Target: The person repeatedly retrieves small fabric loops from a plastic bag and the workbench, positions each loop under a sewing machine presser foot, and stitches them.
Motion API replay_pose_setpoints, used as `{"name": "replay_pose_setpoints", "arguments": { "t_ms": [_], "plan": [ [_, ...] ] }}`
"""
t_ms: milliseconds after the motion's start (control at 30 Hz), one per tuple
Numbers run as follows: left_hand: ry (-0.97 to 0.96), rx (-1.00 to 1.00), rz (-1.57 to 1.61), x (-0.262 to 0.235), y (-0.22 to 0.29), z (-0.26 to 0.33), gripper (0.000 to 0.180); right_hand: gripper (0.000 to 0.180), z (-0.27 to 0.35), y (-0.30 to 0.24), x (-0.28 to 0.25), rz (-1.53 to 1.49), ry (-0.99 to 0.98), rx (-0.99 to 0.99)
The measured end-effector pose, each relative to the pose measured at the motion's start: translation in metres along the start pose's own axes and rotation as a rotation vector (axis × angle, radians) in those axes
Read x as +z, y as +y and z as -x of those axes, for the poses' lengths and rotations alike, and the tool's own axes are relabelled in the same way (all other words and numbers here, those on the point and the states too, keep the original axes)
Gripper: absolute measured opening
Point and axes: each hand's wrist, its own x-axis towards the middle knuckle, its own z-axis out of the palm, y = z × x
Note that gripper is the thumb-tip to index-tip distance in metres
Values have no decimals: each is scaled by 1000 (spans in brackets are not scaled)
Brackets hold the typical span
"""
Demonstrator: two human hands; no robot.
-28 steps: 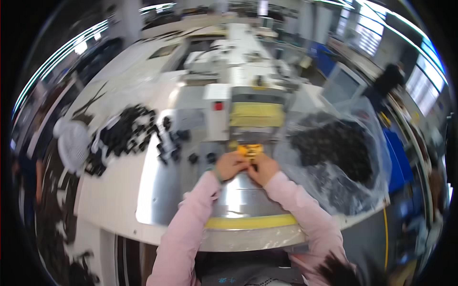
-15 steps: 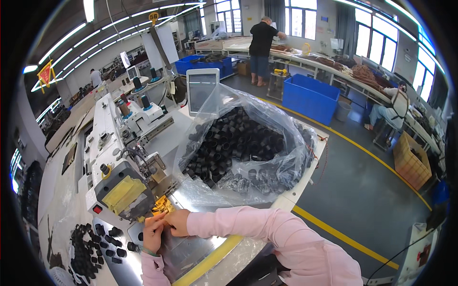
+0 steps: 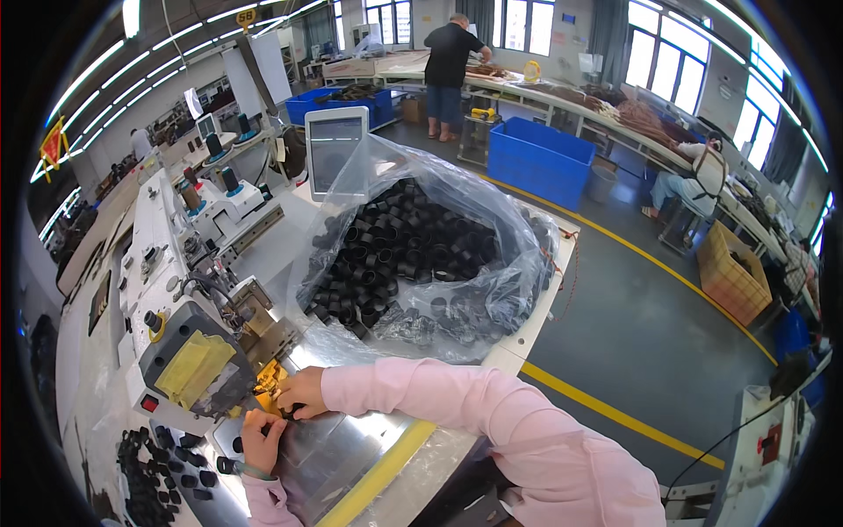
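Note:
My right hand, its fingers curled down, is closed on a small black piece just in front of an orange-lit metal fixture on the industrial sewing machine. Most of that piece is covered by the fingers. My left hand is a little nearer to me and to the left, thumb and fingers pinched together. Whatever it may hold is hidden. Beyond my right forearm lies a clear plastic bag full of short black rings.
Loose black pieces lie left of my left hand. Behind the bag stands a tablet-like screen. A blue bin and an orange crate are on the floor to the right. One person stands at a far table; another sits at right.
My hands were together at the fixture and have come apart, the left drawing back toward me. A black piece now shows under my right fingers. The whole view has shifted slightly.

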Motion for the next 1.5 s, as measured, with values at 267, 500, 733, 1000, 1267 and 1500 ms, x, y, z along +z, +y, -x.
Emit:
{"name": "replay_pose_setpoints", "arguments": {
  "t_ms": [267,500,733,1000,1267,1500],
  "plan": [
    [17,49,-42,0,5,5,11,17,0,-3,8,-14,64,11],
    [2,17,-21,1,4,5,9,17,0,-3,10,-27,46,68],
    [-1,2,-3,1,2,5,9,17,-1,-1,10,-22,65,50],
    [0,-12,33,1,-3,6,9,17,-4,3,15,-53,49,100],
    [11,17,24,0,2,4,9,17,-4,-3,10,-88,50,133],
    [8,3,27,1,0,6,8,17,-6,1,16,-24,62,92]
  ]
}}
